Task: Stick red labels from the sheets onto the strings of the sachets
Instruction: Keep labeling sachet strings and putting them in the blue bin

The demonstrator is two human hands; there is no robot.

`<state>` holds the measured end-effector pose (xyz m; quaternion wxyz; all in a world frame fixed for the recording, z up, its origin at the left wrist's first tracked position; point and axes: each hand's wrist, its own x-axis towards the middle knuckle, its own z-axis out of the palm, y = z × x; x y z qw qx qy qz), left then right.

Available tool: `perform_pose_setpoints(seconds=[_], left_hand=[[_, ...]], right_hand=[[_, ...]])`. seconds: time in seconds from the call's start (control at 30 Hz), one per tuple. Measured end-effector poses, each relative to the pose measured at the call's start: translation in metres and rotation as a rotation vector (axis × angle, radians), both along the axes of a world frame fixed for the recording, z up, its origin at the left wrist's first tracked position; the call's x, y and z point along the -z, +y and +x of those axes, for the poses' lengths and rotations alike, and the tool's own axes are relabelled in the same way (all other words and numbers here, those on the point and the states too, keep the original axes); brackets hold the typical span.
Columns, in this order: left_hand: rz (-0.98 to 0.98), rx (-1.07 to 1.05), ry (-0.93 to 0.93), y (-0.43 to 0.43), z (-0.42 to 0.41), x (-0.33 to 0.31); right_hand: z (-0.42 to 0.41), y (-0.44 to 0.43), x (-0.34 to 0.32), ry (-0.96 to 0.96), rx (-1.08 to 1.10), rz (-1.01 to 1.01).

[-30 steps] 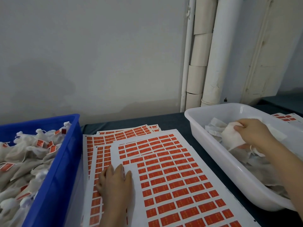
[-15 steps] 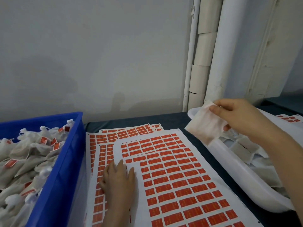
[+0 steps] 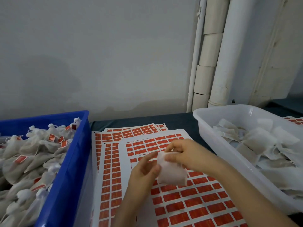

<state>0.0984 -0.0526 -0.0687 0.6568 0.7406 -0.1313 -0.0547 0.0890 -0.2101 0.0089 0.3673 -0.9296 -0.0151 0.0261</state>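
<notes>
A white sachet (image 3: 172, 173) is held above the top sheet of red labels (image 3: 193, 200). My right hand (image 3: 185, 154) pinches the sachet's upper edge between thumb and fingers. My left hand (image 3: 144, 171) grips its left side, thumb against the cloth. The sachet's string is not visible. More label sheets (image 3: 113, 161) lie fanned out underneath and to the left.
A blue bin (image 3: 72, 169) at the left holds several sachets with red labels on their strings. A white tub (image 3: 211, 133) at the right holds unlabelled sachets. Another label sheet (image 3: 295, 120) shows behind the tub. White pipes (image 3: 219, 63) run up the wall at the back.
My right hand took a sachet out of the white tub and carried it left over the sheets. My left hand lifted off the sheet and now grips the sachet too.
</notes>
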Motion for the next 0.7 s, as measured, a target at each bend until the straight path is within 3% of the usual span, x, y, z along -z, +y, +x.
perform_pose_setpoints(seconds=[0.23,0.43,0.57,0.7], left_hand=[[-0.157,-0.242,0.096,0.007,0.004,0.005],[-0.105,-0.199,0.117,0.008,0.003,0.001],[-0.017,-0.193,0.097,0.007,0.005,0.006],[-0.066,-0.283,0.125,0.011,0.009,0.008]], right_hand=[[-0.001,0.017,0.033,-0.119,0.079,0.241],[0.0,0.028,0.052,-0.158,0.101,0.404],[0.003,0.04,0.061,-0.2,0.06,0.414],[0.008,0.043,0.069,-0.288,0.129,0.371]])
